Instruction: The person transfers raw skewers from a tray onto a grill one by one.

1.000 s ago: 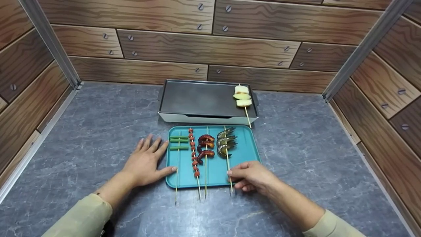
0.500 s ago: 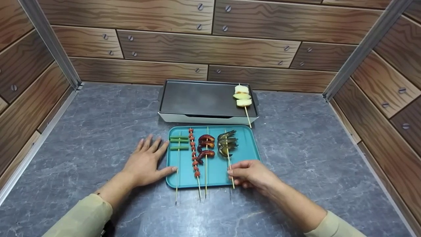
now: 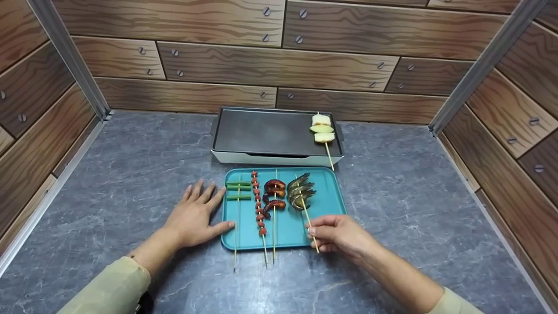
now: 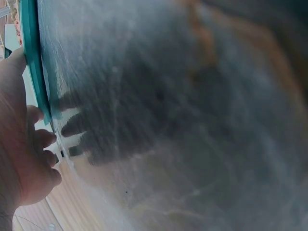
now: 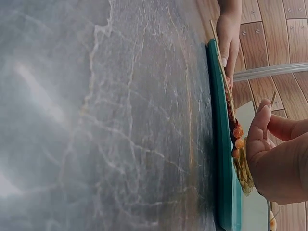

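Note:
My right hand [image 3: 338, 235] pinches the bare stick of a shrimp skewer [image 3: 301, 192] between thumb and fingers, at the right part of a teal tray [image 3: 329, 192]. In the right wrist view the stick's end pokes out past the fingertips of the right hand [image 5: 279, 149]. My left hand [image 3: 192, 216], fingers spread, lies at the tray's left edge, its thumb by the stick of a green vegetable skewer [image 3: 238, 197]. Between the hands lie a skewer of small red pieces [image 3: 257, 205] and an octopus tentacle skewer [image 3: 274, 192]. Their sticks overhang the tray's front rim.
A black flat griddle [image 3: 266, 131] with a pale base stands just behind the tray. On its right end rests a skewer of pale chunks [image 3: 322, 128], its stick jutting over the front edge. Wood-patterned walls enclose the grey marbled table [image 3: 130, 174].
My right hand has lifted the shrimp skewer's stick end and shifted it slightly right, so the skewer now slants more. The left hand has stayed in place.

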The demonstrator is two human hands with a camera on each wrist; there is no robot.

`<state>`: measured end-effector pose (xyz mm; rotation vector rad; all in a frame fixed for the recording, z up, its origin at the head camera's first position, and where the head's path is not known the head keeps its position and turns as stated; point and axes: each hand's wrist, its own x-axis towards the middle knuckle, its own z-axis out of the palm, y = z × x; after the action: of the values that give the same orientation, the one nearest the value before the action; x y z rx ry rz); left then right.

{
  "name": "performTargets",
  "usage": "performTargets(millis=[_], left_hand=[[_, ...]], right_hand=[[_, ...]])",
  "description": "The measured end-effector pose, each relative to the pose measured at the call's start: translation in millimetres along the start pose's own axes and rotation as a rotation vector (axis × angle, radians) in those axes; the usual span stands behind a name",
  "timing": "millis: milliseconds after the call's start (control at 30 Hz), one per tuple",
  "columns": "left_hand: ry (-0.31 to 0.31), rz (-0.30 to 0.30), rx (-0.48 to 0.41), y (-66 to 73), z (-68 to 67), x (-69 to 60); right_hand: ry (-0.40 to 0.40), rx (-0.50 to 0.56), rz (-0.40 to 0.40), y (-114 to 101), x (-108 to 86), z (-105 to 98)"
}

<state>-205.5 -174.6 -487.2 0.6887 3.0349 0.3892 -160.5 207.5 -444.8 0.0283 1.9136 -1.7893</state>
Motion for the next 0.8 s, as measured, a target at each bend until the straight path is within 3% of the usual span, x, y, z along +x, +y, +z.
performTargets(millis=[433, 800], left_hand=[[0.012, -0.001, 0.003, 0.0, -0.7, -0.1], [-0.016, -0.011, 0.010, 0.6, -1.3, 1.1]], right_hand=[[-0.006, -0.006, -0.033, -12.7, -14.4, -0.6], [0.008, 0.031, -0.070, -26.2, -11.9, 0.2]])
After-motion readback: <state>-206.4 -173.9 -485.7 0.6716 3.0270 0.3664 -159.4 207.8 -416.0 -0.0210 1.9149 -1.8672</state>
